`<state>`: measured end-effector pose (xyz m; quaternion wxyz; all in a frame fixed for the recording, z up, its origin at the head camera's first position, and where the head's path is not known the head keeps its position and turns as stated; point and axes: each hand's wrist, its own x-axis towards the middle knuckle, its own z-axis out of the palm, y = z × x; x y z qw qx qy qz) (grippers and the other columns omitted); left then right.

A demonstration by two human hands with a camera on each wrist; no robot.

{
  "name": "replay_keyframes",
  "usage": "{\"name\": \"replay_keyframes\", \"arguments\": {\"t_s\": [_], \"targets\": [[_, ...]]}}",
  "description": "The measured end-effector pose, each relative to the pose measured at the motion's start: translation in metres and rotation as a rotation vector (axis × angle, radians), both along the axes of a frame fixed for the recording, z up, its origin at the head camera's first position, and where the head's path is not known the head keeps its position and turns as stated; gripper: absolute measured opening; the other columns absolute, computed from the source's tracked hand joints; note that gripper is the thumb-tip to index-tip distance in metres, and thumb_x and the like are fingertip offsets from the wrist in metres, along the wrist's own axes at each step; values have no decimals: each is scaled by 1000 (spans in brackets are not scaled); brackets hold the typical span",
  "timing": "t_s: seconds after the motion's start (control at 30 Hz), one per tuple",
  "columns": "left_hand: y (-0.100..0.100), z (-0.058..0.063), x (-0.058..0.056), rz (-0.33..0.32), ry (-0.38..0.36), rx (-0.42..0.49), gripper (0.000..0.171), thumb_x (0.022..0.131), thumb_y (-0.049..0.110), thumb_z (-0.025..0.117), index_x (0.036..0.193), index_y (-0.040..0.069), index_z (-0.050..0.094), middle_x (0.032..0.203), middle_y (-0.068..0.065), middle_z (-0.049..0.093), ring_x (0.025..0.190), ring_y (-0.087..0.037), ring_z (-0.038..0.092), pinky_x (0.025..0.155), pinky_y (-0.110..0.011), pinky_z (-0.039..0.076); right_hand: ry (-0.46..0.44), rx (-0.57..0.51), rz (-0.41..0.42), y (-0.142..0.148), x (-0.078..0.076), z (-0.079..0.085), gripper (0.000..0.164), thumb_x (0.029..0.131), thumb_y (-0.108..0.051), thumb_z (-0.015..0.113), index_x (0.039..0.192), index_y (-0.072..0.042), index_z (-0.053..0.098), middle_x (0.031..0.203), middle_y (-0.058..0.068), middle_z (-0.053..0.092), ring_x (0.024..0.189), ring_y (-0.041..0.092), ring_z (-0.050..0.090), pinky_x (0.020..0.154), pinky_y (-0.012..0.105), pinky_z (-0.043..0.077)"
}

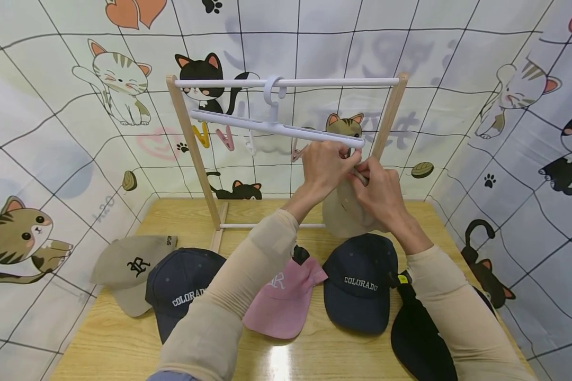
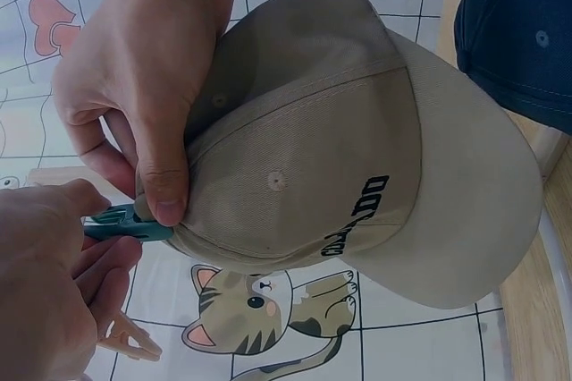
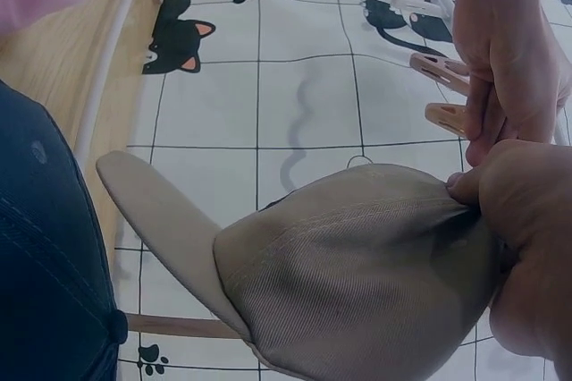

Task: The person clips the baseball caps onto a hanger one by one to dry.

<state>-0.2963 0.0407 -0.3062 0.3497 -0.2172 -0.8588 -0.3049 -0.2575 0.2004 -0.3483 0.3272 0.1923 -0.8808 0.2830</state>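
Note:
Below the right end of a white hanger (image 1: 238, 121), my two hands work close together at a beige cap (image 1: 339, 214). My right hand (image 1: 381, 190) pinches the cap's edge between thumb and fingers, and the cap hangs with its brim downward. Dark lettering runs across its front in the left wrist view. There, my left hand (image 2: 40, 265) squeezes a green clip (image 2: 121, 222), whose tip is right at the cap's edge by my right thumb. In the right wrist view, the left hand (image 3: 509, 59) is beside the row of clips, and its green clip is hidden.
The hanger hooks over the top bar (image 1: 209, 83) of a wooden-sided rack. Yellow (image 1: 202, 135), pink (image 1: 225, 138) and white (image 1: 250, 143) clips dangle from it. Several caps lie on the table, among them a pink cap (image 1: 281, 312) and a navy cap (image 1: 359, 286) beneath my arms.

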Motion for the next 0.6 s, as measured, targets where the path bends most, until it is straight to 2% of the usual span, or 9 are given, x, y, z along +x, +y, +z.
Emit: {"name": "replay_keyframes", "arguments": {"t_s": [0.2,0.6], "targets": [[0,-1,-1,-4,4,5,46,99,35,83,60,17,67,56,10,47,56,-7,35,59,-20,19,30,16,-7,1,0,1,24,101,-5,83,109,9,66,99,30,84,73,45,80,68,60,65],[1,0,-2,18,12,2,50,99,38,84,58,19,61,55,11,43,56,-7,34,58,-19,18,33,0,0,1,1,2,20,102,-4,80,109,11,68,101,30,84,79,46,82,71,61,65]]}}
